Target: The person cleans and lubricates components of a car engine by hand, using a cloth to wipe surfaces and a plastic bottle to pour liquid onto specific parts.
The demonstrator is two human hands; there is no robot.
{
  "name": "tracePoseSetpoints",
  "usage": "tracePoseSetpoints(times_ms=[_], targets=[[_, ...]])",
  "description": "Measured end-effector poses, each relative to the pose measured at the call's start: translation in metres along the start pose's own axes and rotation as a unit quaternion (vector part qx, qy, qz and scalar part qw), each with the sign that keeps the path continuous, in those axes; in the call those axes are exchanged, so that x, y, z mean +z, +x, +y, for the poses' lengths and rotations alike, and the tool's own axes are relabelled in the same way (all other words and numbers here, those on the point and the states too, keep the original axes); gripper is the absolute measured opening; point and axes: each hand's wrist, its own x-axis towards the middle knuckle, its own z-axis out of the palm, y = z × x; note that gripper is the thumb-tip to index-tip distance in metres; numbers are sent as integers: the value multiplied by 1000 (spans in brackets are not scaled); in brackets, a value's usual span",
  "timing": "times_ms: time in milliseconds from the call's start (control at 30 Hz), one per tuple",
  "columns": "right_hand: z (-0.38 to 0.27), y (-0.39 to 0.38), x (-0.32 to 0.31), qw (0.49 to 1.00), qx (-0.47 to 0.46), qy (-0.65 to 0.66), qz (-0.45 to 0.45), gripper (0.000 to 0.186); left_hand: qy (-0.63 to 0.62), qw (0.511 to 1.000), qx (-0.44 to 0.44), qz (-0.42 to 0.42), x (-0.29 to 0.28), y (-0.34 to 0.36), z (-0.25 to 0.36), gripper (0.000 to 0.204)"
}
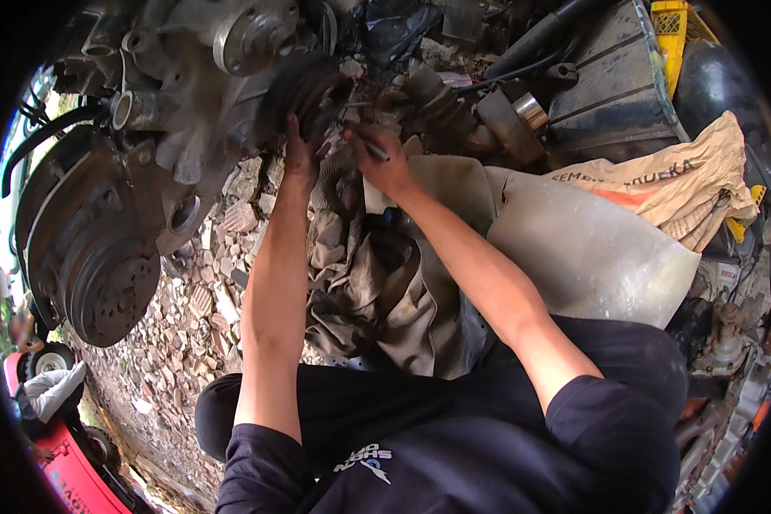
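Observation:
A dark, grooved round metal part, like a drum or pulley, sits on greasy machinery at the upper middle. My left hand grips its lower edge, thumb up along the near side; the other fingers are partly hidden. Close on the right, my right hand is closed around a thin metal tool, whose exact kind I cannot make out. The tool's far end is lost in shadow beside the round part. Below both hands lies a crumpled, dirty brown cloth.
A large brake disc assembly hangs at left over broken rubble. Pale sheeting and a torn paper sack lie at right. A yellow crate stands at far right, a red machine at lower left.

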Motion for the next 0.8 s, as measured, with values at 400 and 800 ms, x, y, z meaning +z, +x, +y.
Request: tracePoseSetpoints(times_ms=[400, 800], targets=[[19, 7, 4, 990, 42, 60, -119, 49, 133, 986, -66, 72, 72, -15, 54, 80], [21, 36, -2, 985, -149, -66, -58, 28, 122, 987, 29, 101, 32, 13, 28, 77]])
